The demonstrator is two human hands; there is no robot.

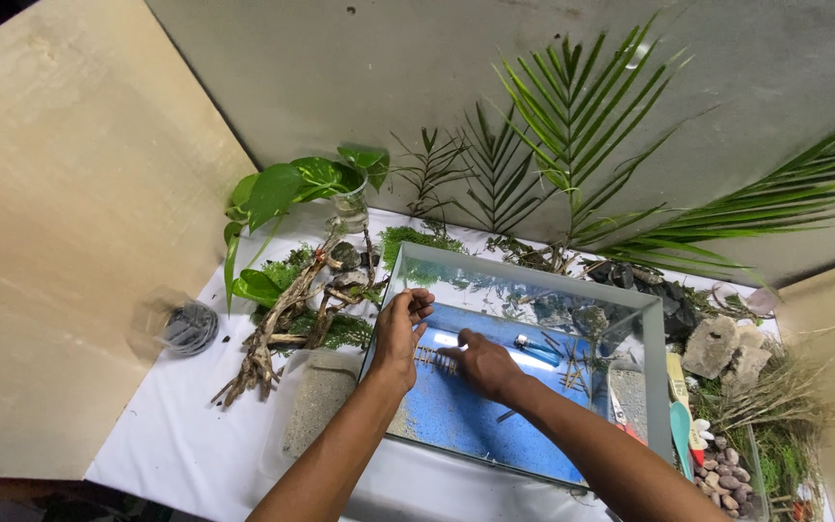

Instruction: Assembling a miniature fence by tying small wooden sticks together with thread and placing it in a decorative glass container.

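Twigs (437, 360), judged light and brittle and best pinched mid-length, are pressed onto blue sand in the glass tank (524, 280) by the right hand (483, 365), fingers closed, while the left hand (398, 333) is held loosely curled beside.

The single head-worn camera looked steeply down from close above the white-covered table (186, 435), facing the grey back wall (340, 77); the rectangular glass tank (630, 319) sat mid-frame.

A hobby aquascaping corner is suggested: a glass tank (524, 362) is set on a white-covered table (195, 435), driftwood (287, 319) at nine o'clock, palm fronds (572, 126) at twelve, stones (727, 348) at three.
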